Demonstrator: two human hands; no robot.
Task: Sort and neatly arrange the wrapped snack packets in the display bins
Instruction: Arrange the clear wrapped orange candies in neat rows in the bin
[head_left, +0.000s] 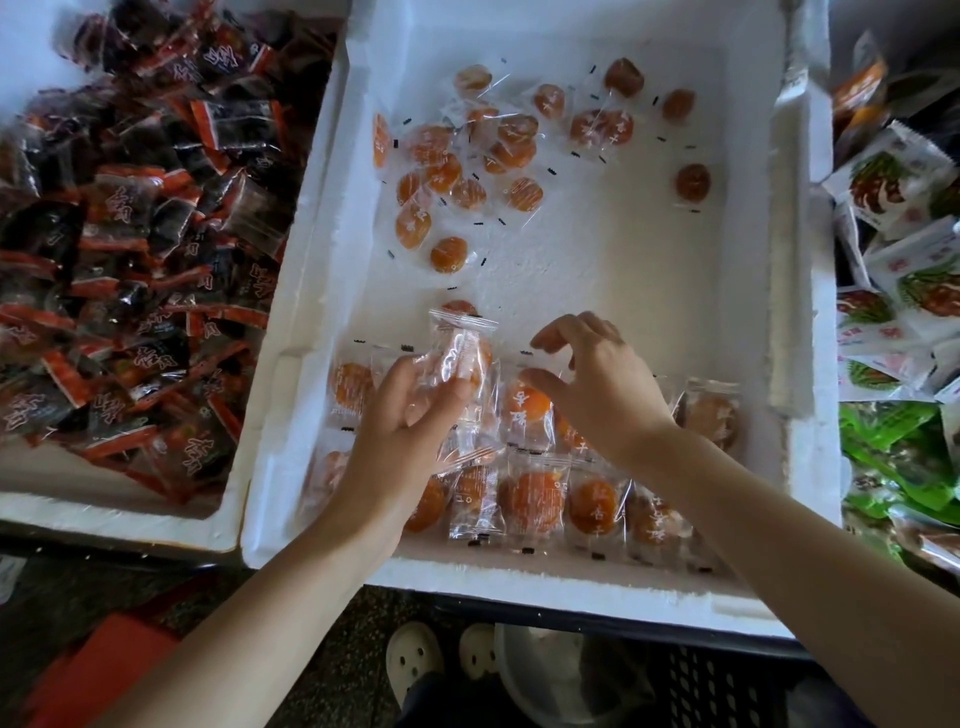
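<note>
The white foam bin (322, 218) has clear-wrapped orange packets: a loose scatter (467, 156) well beyond the hands, and tidy rows (535, 499) right under them. The second foam bin (104, 519), left of the left hand (405, 415), is heaped with dark red-black packets (130, 260). The left hand grips one held packet (460, 353) over the rows. The right hand (597, 384) hovers just beside it, fingers loose, holding nothing.

The left hand (410, 410) and the right hand (597, 384) were seen on bare forearms (779, 519), left uncovered down to the frame's edge. Below, a pair of pale, cream-coloured clogs (413, 657) with round holes in the toes was worn. Dark trouser legs (441, 699), possibly navy, were dimly shown above them.
</note>
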